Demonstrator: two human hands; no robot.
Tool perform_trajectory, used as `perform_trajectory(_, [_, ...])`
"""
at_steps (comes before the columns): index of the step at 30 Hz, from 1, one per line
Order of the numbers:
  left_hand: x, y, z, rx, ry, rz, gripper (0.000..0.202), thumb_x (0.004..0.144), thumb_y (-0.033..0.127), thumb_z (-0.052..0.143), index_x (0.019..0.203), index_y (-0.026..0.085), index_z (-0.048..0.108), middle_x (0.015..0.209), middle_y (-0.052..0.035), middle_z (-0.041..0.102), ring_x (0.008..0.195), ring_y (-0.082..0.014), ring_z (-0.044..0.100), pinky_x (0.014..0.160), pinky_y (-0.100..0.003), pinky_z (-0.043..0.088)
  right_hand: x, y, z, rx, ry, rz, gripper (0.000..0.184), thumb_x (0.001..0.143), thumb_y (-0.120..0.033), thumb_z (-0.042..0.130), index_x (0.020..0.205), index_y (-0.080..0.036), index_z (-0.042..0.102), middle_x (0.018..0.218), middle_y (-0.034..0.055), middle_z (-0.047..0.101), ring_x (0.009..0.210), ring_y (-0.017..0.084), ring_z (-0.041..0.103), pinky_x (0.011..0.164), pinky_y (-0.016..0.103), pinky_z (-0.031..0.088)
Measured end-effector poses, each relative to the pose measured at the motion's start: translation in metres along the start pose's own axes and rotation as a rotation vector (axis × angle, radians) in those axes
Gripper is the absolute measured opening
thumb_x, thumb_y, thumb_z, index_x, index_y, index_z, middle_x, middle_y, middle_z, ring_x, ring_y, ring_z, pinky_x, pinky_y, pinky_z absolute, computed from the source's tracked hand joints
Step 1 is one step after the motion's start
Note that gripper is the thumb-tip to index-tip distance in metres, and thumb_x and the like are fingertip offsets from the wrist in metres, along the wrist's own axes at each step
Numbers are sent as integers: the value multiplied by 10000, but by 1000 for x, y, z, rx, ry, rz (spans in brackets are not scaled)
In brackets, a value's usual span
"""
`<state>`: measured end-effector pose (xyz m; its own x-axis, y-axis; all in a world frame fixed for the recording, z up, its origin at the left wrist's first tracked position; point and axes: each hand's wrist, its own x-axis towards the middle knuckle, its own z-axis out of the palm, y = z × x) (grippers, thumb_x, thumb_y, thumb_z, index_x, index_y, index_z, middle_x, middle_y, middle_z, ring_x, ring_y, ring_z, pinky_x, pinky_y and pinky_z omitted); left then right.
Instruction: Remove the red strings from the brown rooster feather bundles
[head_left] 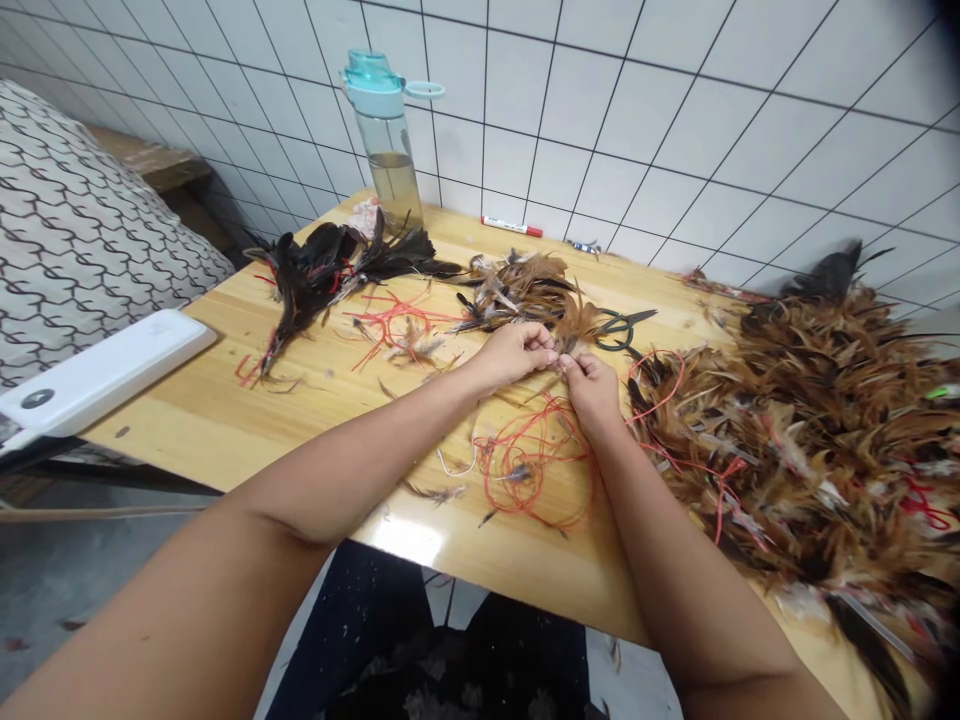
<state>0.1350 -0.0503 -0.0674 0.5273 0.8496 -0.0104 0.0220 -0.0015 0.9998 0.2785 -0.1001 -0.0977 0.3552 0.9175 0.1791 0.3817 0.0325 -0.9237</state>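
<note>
Above the middle of the wooden table, my left hand and my right hand meet with fingertips pinched together. Between them a small bunch of brown feathers stands up, its base hidden by my fingers. Just below my hands lies a tangle of red string. A pile of brown and dark feathers sits right behind my hands, with dark-handled scissors to its right.
A large heap of brown feathers covers the table's right side. Black feather bundles lie at the left. A water bottle and a red-capped marker are near the tiled wall. A white device rests at the left edge.
</note>
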Motion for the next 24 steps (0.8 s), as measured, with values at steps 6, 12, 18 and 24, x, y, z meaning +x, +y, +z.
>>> perform_trajectory(6, [4,-2,-2,29,29,23,123,736,105,628,745,155,516,578,31,588,554,-86,557,574,-197,401,0,3,0,-33,-13,-5,289,718,-409,582,537,-213,473,551,-34,416,572,122,370,570,279,313])
perform_trajectory(12, [1,3,-3,97,87,66,138,696,196,694,703,140,568,612,40,574,588,-75,515,590,-193,379,0,4,1,2,7,-11,276,704,-428,601,562,-207,515,578,-22,476,604,133,416,591,278,351])
perform_trajectory(18, [1,5,-2,13,100,45,159,662,235,705,664,127,588,617,33,552,598,-77,472,605,-208,367,1,5,2,70,-35,5,272,671,-450,618,571,-206,553,589,-5,541,616,143,457,621,292,399])
perform_trajectory(24, [3,2,-1,57,58,80,147,686,234,685,665,128,586,634,28,557,612,-81,470,618,-213,363,-1,1,3,191,-81,11,230,670,-427,637,667,-197,624,680,15,628,687,165,540,695,314,454])
